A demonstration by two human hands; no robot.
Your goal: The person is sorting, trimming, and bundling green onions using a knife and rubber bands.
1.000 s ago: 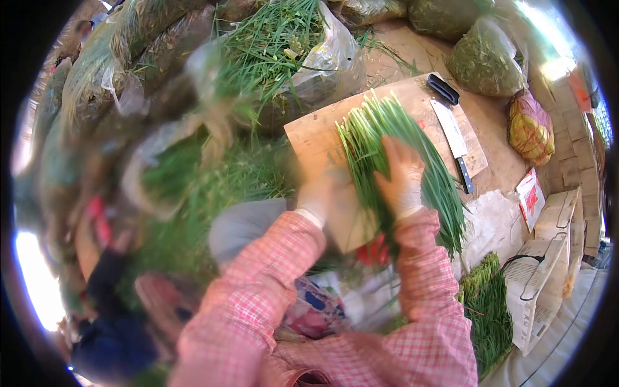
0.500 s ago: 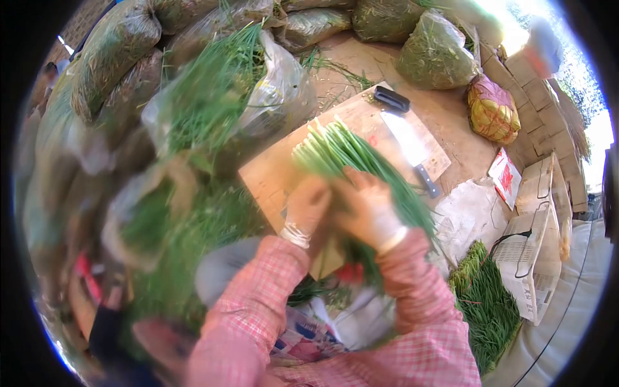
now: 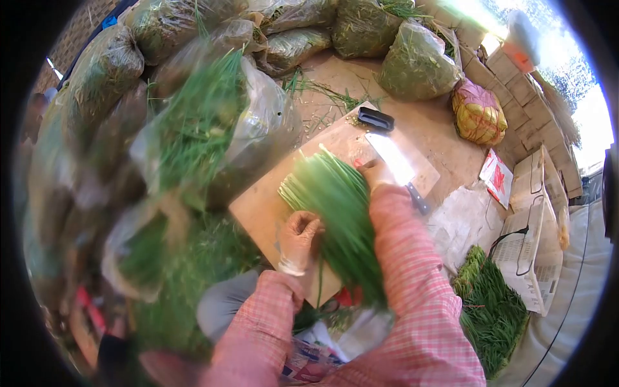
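A thick bundle of long green chives (image 3: 345,219) with pale stem ends lies across the wooden cutting board (image 3: 258,201), its leaves trailing over the near edge. My left hand (image 3: 298,237), in a thin clear glove, is at the bundle's left side with fingers curled and thumb against the index finger; I cannot tell what is pinched there. On the far right side of the bundle, my right hand (image 3: 376,173) has its fingertips drawn together at a small red bit on the board. Beside that hand lies a cleaver (image 3: 392,158), its dark handle pointing toward me.
A black plastic box (image 3: 375,119) sits on the board's far corner. Stuffed clear bags (image 3: 419,61) line the back and left. An open bag of chives (image 3: 203,122) stands left. Right are a white crate (image 3: 525,258), piled chives (image 3: 493,309) and a red-and-white packet (image 3: 496,175).
My hands have moved apart. The right one has left the near part of the bundle for its far right side; the left stays at the left edge. The chives are more fanned out.
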